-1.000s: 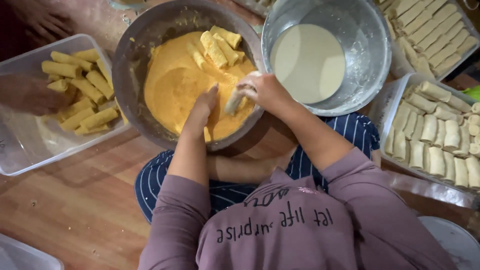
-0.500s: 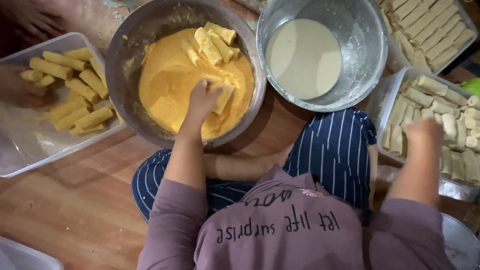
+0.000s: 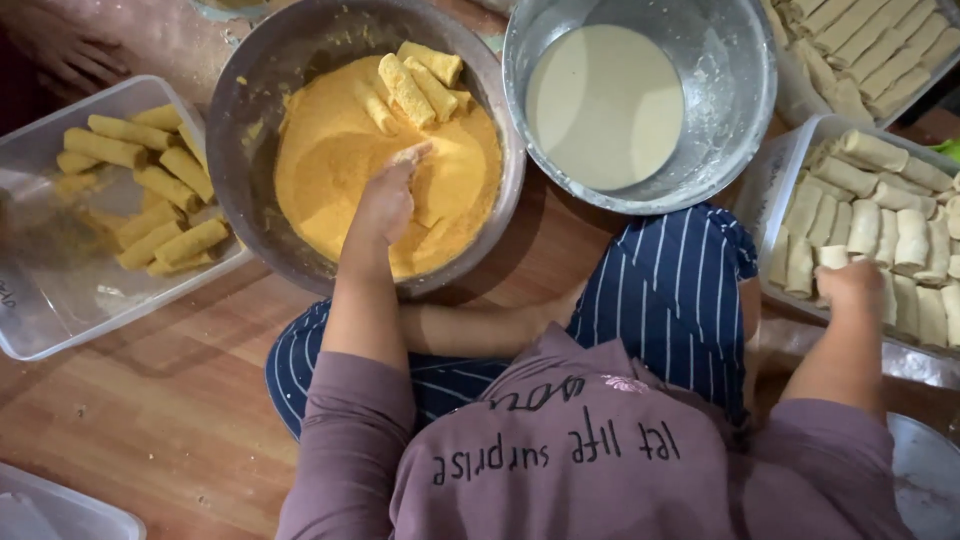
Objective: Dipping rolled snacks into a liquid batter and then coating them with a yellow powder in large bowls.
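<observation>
Left hand (image 3: 385, 205) rests loosely curled in the crumb bowl (image 3: 250, 130), fingertips pressing into the orange crumbs (image 3: 330, 170) near coated rolls (image 3: 415, 80), apparently coating. Left of it, a tub (image 3: 60, 310) collects finished rolls. Batter bowl (image 3: 735, 110) stands alongside. Right hand (image 3: 850, 285) closes on a plain roll (image 3: 832, 256) in the tray (image 3: 775, 200).

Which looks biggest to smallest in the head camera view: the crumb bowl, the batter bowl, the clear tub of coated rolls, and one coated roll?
1. Crumb bowl and batter bowl: look about alike, too close to rank.
2. Clear tub of coated rolls, partly cut off at the left edge.
3. One coated roll.
</observation>
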